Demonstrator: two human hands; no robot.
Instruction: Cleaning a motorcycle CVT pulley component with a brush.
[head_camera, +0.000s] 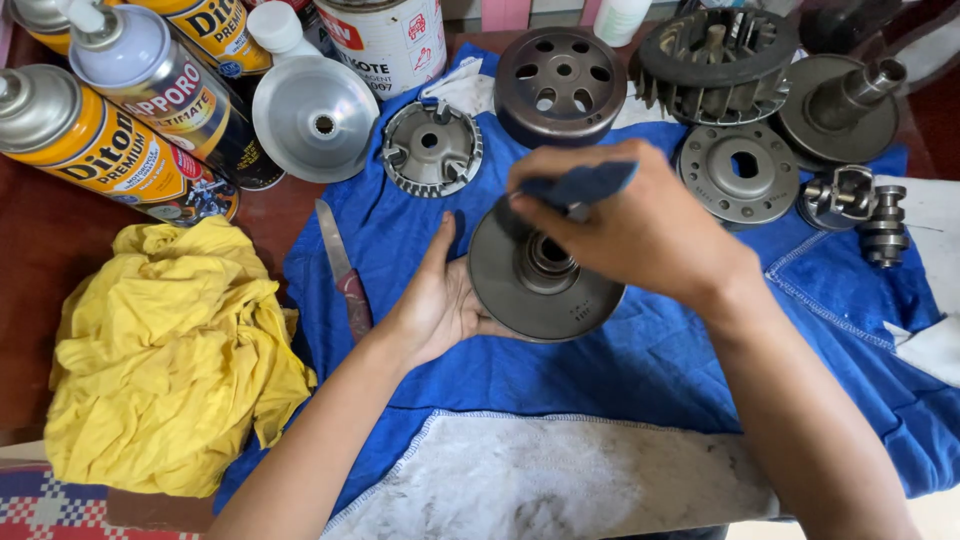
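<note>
Nearest the camera, a dirty white towel (560, 475) lies at the bottom middle of the frame, on top of a big blue cloth (620, 370) that covers the middle of the table. Both arms reach up from the bottom edge.

Just above the towel, in the middle of the frame, sits a round grey metal disc (535, 280) with a hole in its centre. The left hand (435, 300) cups its left edge, fingers flat and pointing up, thumb under the rim. The right hand (630, 215) comes over the top of the disc, its fingers pinched shut on a small dark blue pad (580, 183) that rests near the upper rim.

Left of the left hand, a flat blade with a reddish handle (342, 270) lies on the edge of the blue cloth. Farther left is a crumpled yellow rag (165, 360) on the brown table.

Above the disc are more metal parts: a toothed round part (430, 147), a shiny cone-shaped plate (315, 118), and a dark drum with holes (560, 72). At the upper right are a finned wheel (715, 60), a flat ring plate (742, 172), a plate with a shaft (840, 105) and a small geared piece (860, 205).

Spray cans (100, 145) lie in the upper left corner, and a white tin (385, 40) stands at the top.
</note>
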